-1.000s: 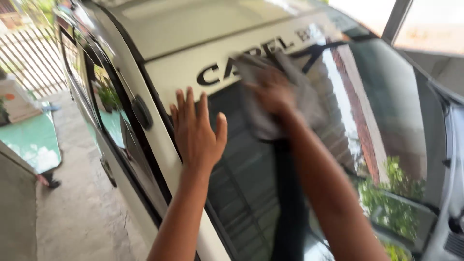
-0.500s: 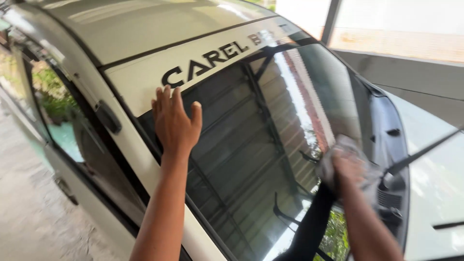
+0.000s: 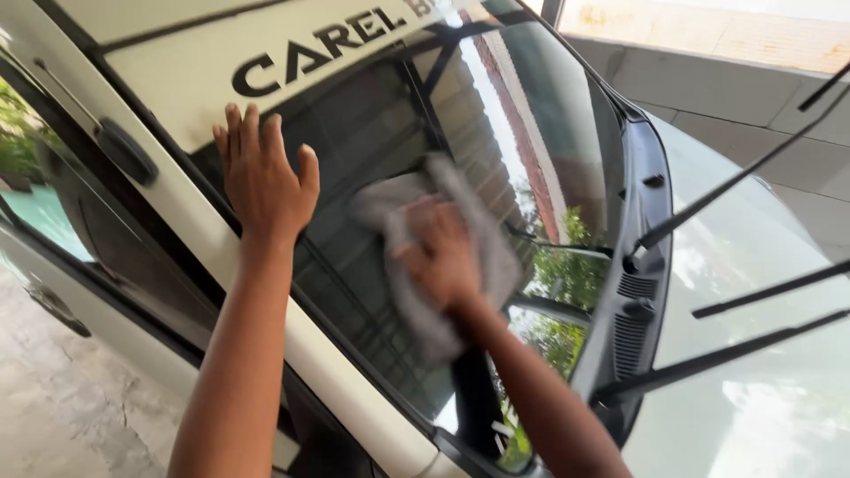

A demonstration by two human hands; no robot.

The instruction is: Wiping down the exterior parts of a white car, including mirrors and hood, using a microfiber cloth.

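**Fingers pressing a grey cloth flat on the windscreen**

Fingers of the right hand are bent over a crumpled grey cloth, pinning it against the windscreen rather than balling it up. The cloth spreads out from under them on every side: a fold pokes up past the fingertips toward the lettered band at the top of the glass, another flap hangs below the palm toward the lower edge of the windscreen. The hand is blurred, so how tight the grasp is I cannot tell exactly, but the cloth is plainly held.

Up and to the side of the cloth, the left hand lies open and flat, fingers spread and released, its palm on the glass right where the windscreen meets the white pillar. It grips nothing.

The cloth sits about mid-glass. Between it and the black cowl at the foot of the windscreen there is bare glass, and more bare glass above it toward the lettered band. The wiper arms stand lifted off the glass, beyond the cowl, well apart from the cloth.

The cloth's long axis runs from the top band down toward the windscreen's lower corner, roughly in line with the right forearm.
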